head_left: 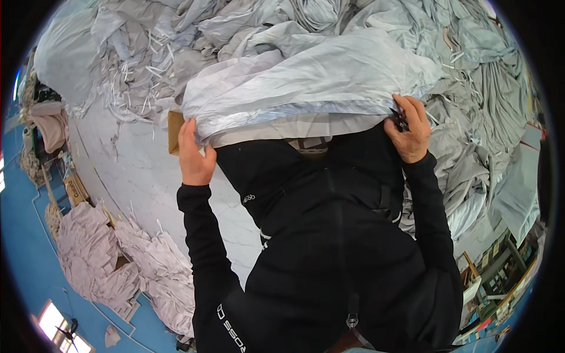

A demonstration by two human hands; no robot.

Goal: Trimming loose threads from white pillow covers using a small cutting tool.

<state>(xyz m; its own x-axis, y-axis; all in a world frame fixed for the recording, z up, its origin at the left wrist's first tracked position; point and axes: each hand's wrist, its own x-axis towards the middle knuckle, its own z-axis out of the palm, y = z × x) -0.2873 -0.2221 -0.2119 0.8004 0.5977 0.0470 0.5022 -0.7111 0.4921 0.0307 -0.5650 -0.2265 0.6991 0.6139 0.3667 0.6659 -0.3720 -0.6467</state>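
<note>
A pale blue-grey cloth lies gathered across my lap, with a flat whitish hem band along its near edge. At its left end my left hand takes the cloth's edge between fingers and thumb. The right end of the band is beside my right hand, whose fingers curl around small black thread snips. The pointed tip of the snips shows near the cloth; the rest is mostly hidden in the palm.
Heaped grey cloth with white ties lies beyond my lap and along the right. A brown cardboard piece stands beside my left hand. Pinkish cloth is piled at the left on a blue floor. Wooden frames stand at the lower right.
</note>
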